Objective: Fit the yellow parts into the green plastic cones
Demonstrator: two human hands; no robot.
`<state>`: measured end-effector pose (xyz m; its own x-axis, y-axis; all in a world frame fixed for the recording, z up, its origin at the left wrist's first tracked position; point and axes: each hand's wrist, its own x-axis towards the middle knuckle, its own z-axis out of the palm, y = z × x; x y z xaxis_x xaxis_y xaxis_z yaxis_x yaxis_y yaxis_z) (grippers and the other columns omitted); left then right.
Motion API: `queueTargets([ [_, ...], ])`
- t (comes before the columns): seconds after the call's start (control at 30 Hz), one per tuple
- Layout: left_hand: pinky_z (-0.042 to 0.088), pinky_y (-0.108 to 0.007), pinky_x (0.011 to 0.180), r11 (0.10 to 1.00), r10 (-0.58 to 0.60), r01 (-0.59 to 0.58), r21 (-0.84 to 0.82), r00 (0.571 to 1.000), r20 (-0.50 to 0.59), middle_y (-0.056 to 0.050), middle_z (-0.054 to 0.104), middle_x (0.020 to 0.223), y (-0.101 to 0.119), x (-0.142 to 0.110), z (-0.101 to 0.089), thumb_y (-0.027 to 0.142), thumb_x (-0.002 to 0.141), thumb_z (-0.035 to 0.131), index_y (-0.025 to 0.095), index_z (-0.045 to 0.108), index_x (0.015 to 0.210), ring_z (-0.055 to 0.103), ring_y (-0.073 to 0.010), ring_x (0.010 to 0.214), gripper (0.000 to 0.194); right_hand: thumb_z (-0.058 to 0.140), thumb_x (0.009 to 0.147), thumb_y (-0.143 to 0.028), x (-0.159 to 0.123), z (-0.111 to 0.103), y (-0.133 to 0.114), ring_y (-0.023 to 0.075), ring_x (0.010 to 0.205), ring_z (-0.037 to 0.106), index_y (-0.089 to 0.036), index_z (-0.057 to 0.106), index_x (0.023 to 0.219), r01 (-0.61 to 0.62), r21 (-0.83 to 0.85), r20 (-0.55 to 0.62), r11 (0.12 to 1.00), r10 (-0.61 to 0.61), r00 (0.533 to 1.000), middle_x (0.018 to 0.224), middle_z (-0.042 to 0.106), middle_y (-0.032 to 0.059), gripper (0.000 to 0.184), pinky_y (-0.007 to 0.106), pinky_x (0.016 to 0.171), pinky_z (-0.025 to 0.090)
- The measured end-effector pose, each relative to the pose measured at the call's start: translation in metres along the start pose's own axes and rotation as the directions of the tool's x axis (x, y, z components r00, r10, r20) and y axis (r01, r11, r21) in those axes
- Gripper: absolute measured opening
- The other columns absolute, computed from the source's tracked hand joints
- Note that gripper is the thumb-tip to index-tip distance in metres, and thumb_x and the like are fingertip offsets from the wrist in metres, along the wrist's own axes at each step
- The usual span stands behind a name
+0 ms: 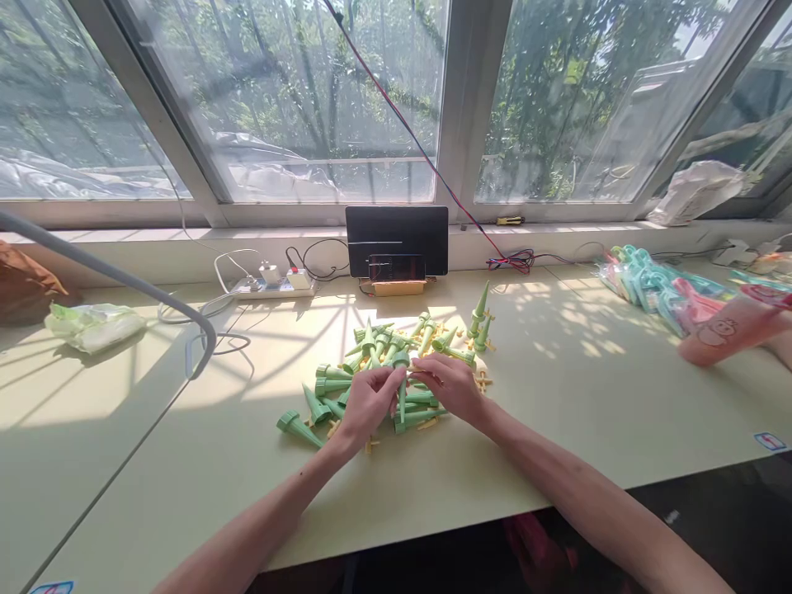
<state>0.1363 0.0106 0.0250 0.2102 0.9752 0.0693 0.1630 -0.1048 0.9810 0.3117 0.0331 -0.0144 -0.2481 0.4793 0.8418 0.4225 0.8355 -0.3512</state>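
A heap of several green cone-shaped spikes [346,381] and small yellow pieces [426,318] lies in the middle of the pale table [557,396]. My left hand [366,404] pinches the top of one green spike [402,394], which hangs upright over the heap. My right hand [450,386] is closed beside it, fingertips meeting the same spike from the right, possibly with a small yellow piece between them. A few cones stand upright at the heap's far side [480,307].
A dark tablet [397,239] on a stand is at the back by the window, with a power strip [272,286] and cables to its left. Bags of coloured plastic items [656,285] lie at the right, next to another person's arm [723,332]. A white packet [92,324] sits left.
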Motion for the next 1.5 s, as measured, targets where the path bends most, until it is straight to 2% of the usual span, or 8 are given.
queueTargets([
  [0.2,0.027,-0.019,0.039,1.000,-0.016,0.015,-0.006,1.000,-0.012,0.004,0.044,0.038,0.001,0.000,0.000,0.048,0.086,0.060,0.015,0.053,0.052,0.037,-0.0065,0.038,0.047,0.055,0.096,-0.023,-0.005,0.003,0.004,0.0119,0.065,0.061,-0.020,0.064,0.097,-0.041,-0.089,0.065,0.995,0.047,0.997,0.083,0.069,0.0049,0.010,0.022,0.059,0.048],
  [0.47,0.029,-0.020,0.041,0.999,0.007,-0.006,0.036,1.000,-0.009,0.003,0.044,0.039,0.000,0.000,0.000,0.048,0.086,0.058,0.016,0.050,0.050,0.038,-0.0070,0.038,0.049,0.052,0.098,-0.023,-0.010,0.004,0.006,0.0134,0.069,0.062,-0.019,0.064,0.091,-0.059,-0.155,0.151,0.986,0.083,0.985,0.078,0.066,0.0041,0.015,0.023,0.064,0.047],
  [0.7,0.031,-0.021,0.046,0.985,0.074,-0.084,0.148,0.994,0.076,0.004,0.044,0.046,-0.006,0.003,-0.003,0.050,0.090,0.053,0.016,0.046,0.056,0.040,-0.0082,0.045,0.048,0.046,0.100,-0.023,-0.011,0.003,0.007,0.0125,0.065,0.057,-0.019,0.061,0.089,-0.037,-0.165,0.168,0.986,0.065,0.984,0.073,0.063,0.0030,0.019,0.023,0.060,0.044],
  [0.87,0.028,-0.022,0.048,0.943,0.175,-0.187,0.276,0.982,0.065,0.004,0.037,0.057,-0.010,0.004,-0.002,0.045,0.092,0.050,0.018,0.036,0.061,0.035,-0.0091,0.052,0.043,0.046,0.099,-0.023,-0.008,0.000,0.004,0.0126,0.062,0.056,-0.019,0.059,0.086,-0.046,-0.151,0.149,0.988,0.069,0.986,0.071,0.062,0.0024,0.019,0.022,0.058,0.042],
  [1.1,0.036,-0.023,0.060,0.817,0.386,-0.388,0.427,0.918,0.097,0.001,0.042,0.071,-0.015,0.005,-0.003,0.031,0.097,0.045,0.019,0.037,0.069,0.039,-0.0120,0.066,0.031,0.048,0.098,-0.022,-0.007,-0.001,0.002,0.0130,0.062,0.055,-0.018,0.059,0.089,-0.070,-0.103,0.097,0.992,0.080,0.992,0.071,0.062,0.0027,0.015,0.023,0.057,0.042],
  [1.27,0.040,-0.025,0.064,0.748,0.467,-0.476,0.462,0.873,0.142,-0.001,0.047,0.077,-0.016,0.006,-0.005,0.026,0.098,0.043,0.019,0.045,0.075,0.044,-0.0130,0.069,0.024,0.050,0.097,-0.023,-0.004,-0.001,-0.002,0.0122,0.058,0.054,-0.019,0.059,0.084,-0.109,-0.046,0.061,0.993,0.111,0.992,0.067,0.060,0.0013,0.017,0.023,0.055,0.042],
  [1.4,0.042,-0.025,0.066,0.691,0.538,-0.542,0.478,0.828,0.161,-0.004,0.055,0.084,-0.016,0.008,-0.008,0.023,0.098,0.042,0.018,0.054,0.085,0.050,-0.0142,0.074,0.018,0.055,0.095,-0.026,-0.001,-0.004,-0.011,0.0106,0.050,0.051,-0.019,0.058,0.078,-0.251,0.096,0.080,0.963,0.243,0.967,0.058,0.056,-0.0021,0.018,0.024,0.052,0.043],
  [1.5,0.045,-0.026,0.072,0.670,0.563,-0.576,0.468,0.805,0.184,-0.007,0.060,0.093,-0.014,0.009,-0.010,0.022,0.099,0.041,0.018,0.059,0.099,0.056,-0.0164,0.084,0.019,0.058,0.093,-0.030,-0.001,-0.005,-0.016,0.0103,0.045,0.051,-0.020,0.057,0.076,-0.419,0.242,0.151,0.875,0.393,0.907,0.053,0.053,-0.0039,0.020,0.024,0.049,0.045],
])
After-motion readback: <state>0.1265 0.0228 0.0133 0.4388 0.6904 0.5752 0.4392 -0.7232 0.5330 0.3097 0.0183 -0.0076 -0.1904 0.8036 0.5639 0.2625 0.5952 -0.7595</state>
